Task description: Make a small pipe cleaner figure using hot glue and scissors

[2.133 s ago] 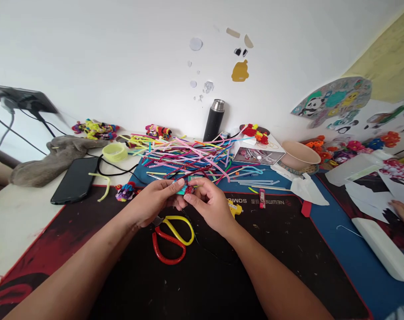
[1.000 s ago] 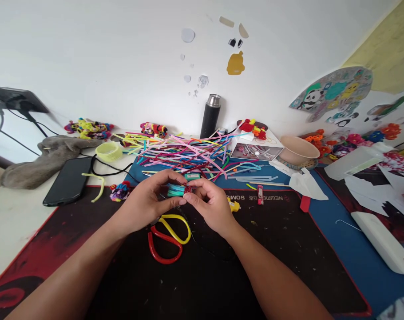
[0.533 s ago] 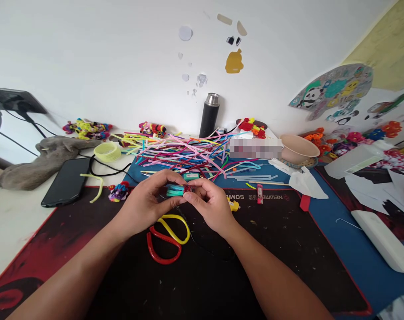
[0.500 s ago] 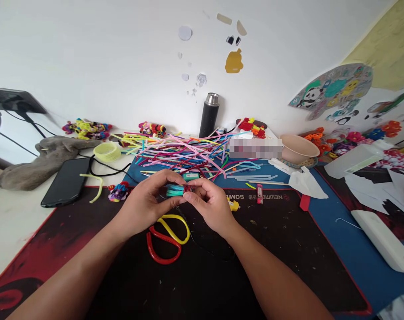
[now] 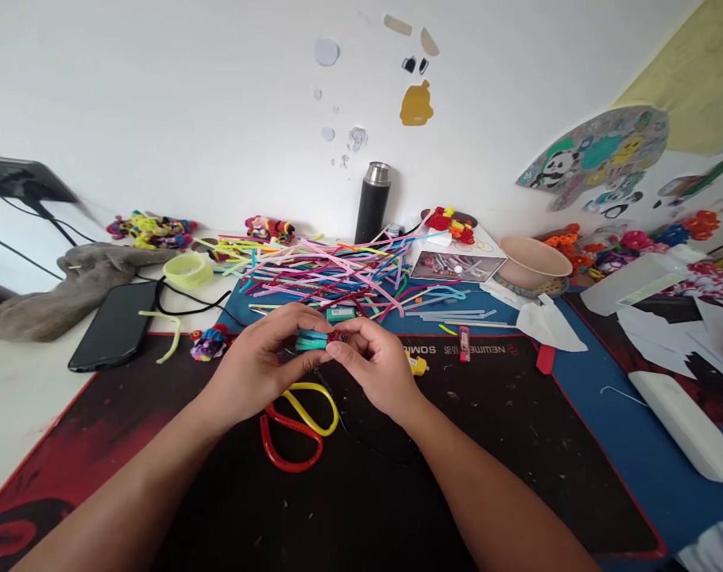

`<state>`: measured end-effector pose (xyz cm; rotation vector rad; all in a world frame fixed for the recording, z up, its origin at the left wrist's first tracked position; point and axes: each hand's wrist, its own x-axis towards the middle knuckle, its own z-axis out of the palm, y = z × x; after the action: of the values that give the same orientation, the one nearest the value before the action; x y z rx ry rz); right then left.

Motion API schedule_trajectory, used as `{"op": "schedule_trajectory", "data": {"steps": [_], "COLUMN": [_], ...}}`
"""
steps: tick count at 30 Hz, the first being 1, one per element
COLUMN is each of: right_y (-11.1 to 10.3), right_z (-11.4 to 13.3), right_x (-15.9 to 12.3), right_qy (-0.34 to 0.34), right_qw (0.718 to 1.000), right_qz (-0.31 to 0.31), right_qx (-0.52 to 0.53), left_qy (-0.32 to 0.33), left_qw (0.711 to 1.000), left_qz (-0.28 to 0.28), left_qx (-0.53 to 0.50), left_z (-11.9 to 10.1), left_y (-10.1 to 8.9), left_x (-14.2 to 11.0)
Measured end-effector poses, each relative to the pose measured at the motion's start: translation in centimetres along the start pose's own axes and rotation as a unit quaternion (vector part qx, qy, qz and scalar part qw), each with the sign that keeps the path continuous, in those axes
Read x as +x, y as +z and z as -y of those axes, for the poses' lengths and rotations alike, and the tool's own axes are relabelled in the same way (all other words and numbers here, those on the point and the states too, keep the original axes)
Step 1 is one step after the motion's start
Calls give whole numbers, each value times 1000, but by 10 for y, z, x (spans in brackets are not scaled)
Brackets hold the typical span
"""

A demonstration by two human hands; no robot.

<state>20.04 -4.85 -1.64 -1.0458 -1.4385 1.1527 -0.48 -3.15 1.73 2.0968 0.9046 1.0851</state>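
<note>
Between my two hands is a small bundle of pipe cleaners (image 5: 311, 340), turquoise on its left part and dark glittery red at its right end. My left hand (image 5: 266, 349) is closed, with thumb and fingers pinching the turquoise part. My right hand (image 5: 373, 361) is closed around the red end, its thumb pressed on top. Fingers hide part of the bundle. Just below my hands lie scissors with one yellow and one red handle loop (image 5: 295, 465); their blades are hidden. Behind my fingers sits a small green box (image 5: 340, 314).
A heap of loose pipe cleaners (image 5: 331, 270) spreads across the back. Behind it stands a black flask (image 5: 373, 202). A phone (image 5: 114, 326) and yellow-green coil (image 5: 187, 271) lie left. A box of small parts (image 5: 457, 264), a bowl (image 5: 534, 264) and a white device (image 5: 686, 425) are right.
The view has shifted very slightly. Both hands keep their hold on the pipe cleaner bundle, with hardly any movement of the fingers.
</note>
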Motion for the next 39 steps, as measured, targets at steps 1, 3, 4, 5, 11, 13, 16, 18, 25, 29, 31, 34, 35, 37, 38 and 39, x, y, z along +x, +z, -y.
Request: {"op": "schedule_trajectory", "data": {"steps": [1, 3, 4, 5, 11, 13, 16, 18, 25, 29, 31, 34, 35, 37, 38, 39], "right_y": [0, 0, 0, -1, -1, -1, -1, -2, -2, -1, -1, -1, -1, -1, -1, -1], "right_z": [0, 1, 1, 1, 1, 1, 0, -1, 0, 0, -1, -3, -3, -3, -3, -3], "right_x": [0, 0, 0, 0, -1, -1, -2, -2, -1, -1, 0, 1, 1, 1, 1, 1], "right_qy": [-1, -1, -1, -1, 2, 5, 16, 22, 45, 53, 55, 57, 56, 52, 51, 50], "right_qw": [1000, 1000, 1000, 1000, 1000, 1000, 1000, 1000, 999, 998, 998, 998, 998, 998, 998, 998], "right_qz": [0, 0, -1, -2, -5, -7, -10, -11, -12, -15, -14, -9, -8, -4, -3, -1], "right_qx": [0, -1, -2, -3, -12, -13, -16, -17, -10, -3, 0, 8, 12, 21, 28, 36], "left_qy": [0, -1, -1, -2, -9, -13, -10, -2, 40, 48, 48, 41, 34, 12, -4, -21], "left_qw": [1000, 1000, 1000, 1000, 1000, 1000, 1000, 999, 996, 996, 995, 995, 995, 996, 997, 997], "left_qz": [0, -2, -3, -4, -10, -15, -19, -19, -2, 6, -3, -18, -22, -30, -33, -37], "left_qx": [1, -1, -2, -4, 0, 5, 19, 36, 78, 81, 87, 91, 91, 86, 77, 63], "left_z": [0, 0, 0, 0, -1, -1, -1, 0, 3, 4, 5, 6, 6, 6, 6, 6], "left_y": [0, 1, 1, 1, 2, 2, 4, 4, 5, 5, 6, 9, 9, 10, 10, 9], "left_x": [0, -1, -1, -1, -2, -2, -2, -2, -4, -4, -4, -4, -4, -4, -4, -3]}}
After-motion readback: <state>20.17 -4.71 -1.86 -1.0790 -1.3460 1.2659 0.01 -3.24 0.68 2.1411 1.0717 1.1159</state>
